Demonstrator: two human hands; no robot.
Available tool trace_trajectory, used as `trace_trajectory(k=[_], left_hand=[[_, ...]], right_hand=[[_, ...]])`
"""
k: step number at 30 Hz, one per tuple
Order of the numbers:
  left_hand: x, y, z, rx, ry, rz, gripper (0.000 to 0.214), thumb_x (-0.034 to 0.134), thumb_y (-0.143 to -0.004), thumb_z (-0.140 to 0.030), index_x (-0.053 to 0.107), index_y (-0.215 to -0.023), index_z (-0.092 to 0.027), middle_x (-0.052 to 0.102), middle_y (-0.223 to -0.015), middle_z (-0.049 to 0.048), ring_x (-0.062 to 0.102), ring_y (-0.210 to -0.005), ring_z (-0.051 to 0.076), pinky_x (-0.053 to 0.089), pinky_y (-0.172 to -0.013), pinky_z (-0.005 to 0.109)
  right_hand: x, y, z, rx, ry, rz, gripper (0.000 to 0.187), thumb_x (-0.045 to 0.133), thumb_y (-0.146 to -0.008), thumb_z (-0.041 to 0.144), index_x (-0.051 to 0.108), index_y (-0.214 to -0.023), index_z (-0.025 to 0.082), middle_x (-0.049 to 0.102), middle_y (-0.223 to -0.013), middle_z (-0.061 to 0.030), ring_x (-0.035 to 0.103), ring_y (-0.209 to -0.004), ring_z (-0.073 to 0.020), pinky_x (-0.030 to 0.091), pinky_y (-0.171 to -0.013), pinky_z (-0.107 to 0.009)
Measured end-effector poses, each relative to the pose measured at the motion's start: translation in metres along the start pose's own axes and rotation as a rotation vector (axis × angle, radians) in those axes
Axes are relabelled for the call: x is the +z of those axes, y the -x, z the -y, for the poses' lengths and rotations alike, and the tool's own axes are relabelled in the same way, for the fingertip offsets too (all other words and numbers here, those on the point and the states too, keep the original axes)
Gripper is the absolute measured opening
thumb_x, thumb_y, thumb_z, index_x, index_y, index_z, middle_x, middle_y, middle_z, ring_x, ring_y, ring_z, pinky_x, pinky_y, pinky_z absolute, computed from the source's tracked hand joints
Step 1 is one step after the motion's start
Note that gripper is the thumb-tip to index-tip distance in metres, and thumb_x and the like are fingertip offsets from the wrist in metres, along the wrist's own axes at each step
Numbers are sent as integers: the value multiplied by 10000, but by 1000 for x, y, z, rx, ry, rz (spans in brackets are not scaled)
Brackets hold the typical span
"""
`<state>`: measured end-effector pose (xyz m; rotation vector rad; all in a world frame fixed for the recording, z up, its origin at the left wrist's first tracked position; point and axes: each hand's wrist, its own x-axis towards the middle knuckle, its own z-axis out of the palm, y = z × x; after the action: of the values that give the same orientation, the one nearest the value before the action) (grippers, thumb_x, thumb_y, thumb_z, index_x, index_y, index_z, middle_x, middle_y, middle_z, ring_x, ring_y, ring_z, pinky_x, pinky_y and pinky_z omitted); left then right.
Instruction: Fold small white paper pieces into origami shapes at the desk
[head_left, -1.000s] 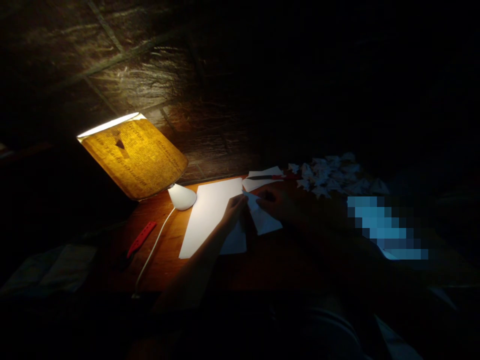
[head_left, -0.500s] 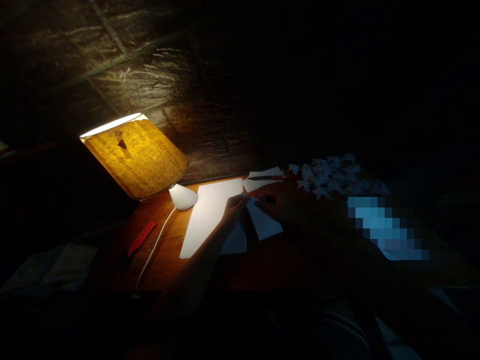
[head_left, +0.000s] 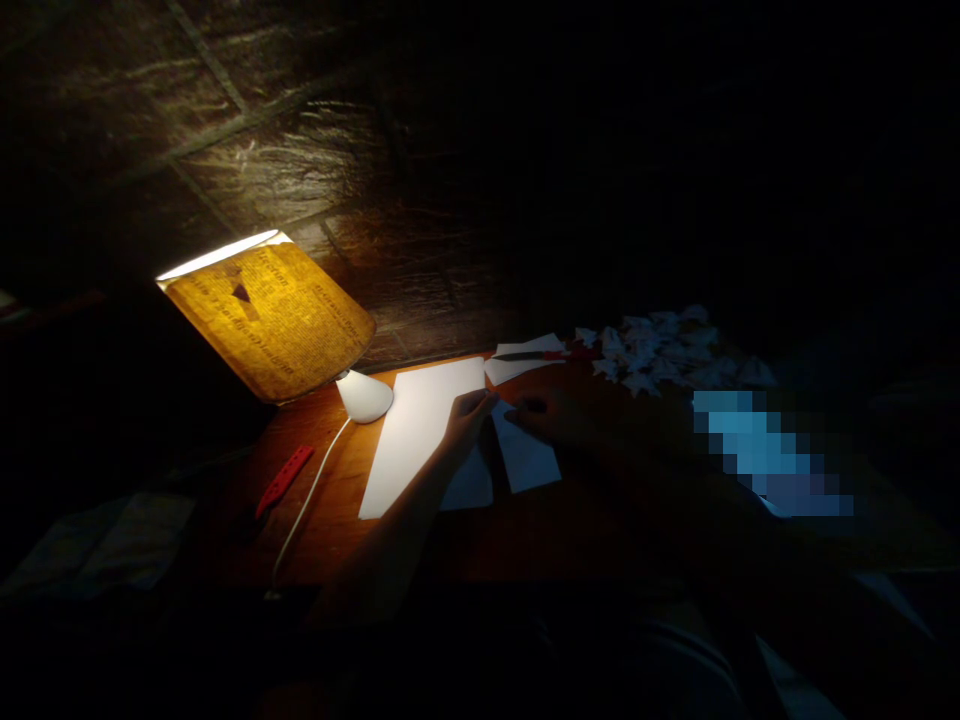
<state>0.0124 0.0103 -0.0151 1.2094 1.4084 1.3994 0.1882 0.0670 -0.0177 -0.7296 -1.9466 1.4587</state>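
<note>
A small white paper piece (head_left: pixel 529 460) lies on the wooden table (head_left: pixel 525 530) in dim lamplight. My left hand (head_left: pixel 466 420) pinches its upper left corner, fingers closed on it. My right hand (head_left: pixel 547 412) sits in shadow at the piece's top right, fingers pressed on its upper edge. A larger white sheet (head_left: pixel 420 425) lies under and left of my left hand.
A tilted yellow lamp shade (head_left: pixel 270 315) on a white base (head_left: pixel 365 395) glows at the left, its cord (head_left: pixel 307 500) running to the front edge. A red tool (head_left: pixel 283 480) lies left. Scissors (head_left: pixel 536 355) rest on paper behind, beside a heap of folded white pieces (head_left: pixel 660 350).
The small paper piece has swung round and now lies squarer to me; both hands shifted slightly with it.
</note>
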Motion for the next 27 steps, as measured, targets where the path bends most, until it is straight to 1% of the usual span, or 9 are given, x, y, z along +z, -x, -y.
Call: trace_trajectory(k=[3, 9, 14, 19, 22, 27], left_hand=[[0, 0, 2, 7, -4, -3, 638, 787, -653, -710, 459, -543, -174, 341, -512, -67, 293, -504, 65, 177, -492, 241], [2, 0, -1, -25, 28, -6, 616, 815, -638, -678, 477, -543, -172, 340, -511, -70, 291, -496, 62, 173, -489, 246], [3, 1, -2, -6, 25, -6, 640, 808, -630, -703, 464, -536, -172, 336, -511, -67, 287, -502, 62, 169, -488, 245], [2, 1, -2, -1, -2, 4, 653, 793, -635, -724, 454, -536, -174, 326, -509, -67, 272, -504, 63, 159, -493, 248], [2, 0, -1, 1, -12, 4, 646, 795, -643, -712, 455, -533, -174, 329, -512, -64, 276, -507, 65, 162, -492, 249], [2, 0, -1, 7, -7, 0, 644, 782, -646, -721, 455, -536, -178, 326, -512, -66, 277, -504, 67, 164, -489, 249]], right_hand=[[-1, 0, 1, 3, 5, 21, 480, 687, -754, 640, 577, -703, 175, 473, -628, 36, 397, -581, -102, 310, -544, -257], [0, 1, 2, 21, 1, 35, 489, 681, -760, 657, 582, -734, 178, 500, -642, 26, 409, -597, -112, 316, -549, -260], [1, 1, 0, 32, -8, 37, 478, 683, -755, 644, 576, -727, 178, 513, -650, 20, 428, -599, -117, 324, -554, -264], [0, 1, 0, 13, 2, 30, 461, 678, -763, 624, 563, -710, 181, 495, -636, 25, 417, -597, -115, 317, -553, -264], [0, 1, -2, 9, 2, 44, 445, 672, -781, 610, 578, -732, 178, 502, -639, 24, 419, -600, -117, 317, -554, -264], [1, -1, -7, -11, 8, 28, 425, 670, -799, 591, 601, -758, 173, 517, -658, 17, 424, -612, -120, 315, -555, -262]])
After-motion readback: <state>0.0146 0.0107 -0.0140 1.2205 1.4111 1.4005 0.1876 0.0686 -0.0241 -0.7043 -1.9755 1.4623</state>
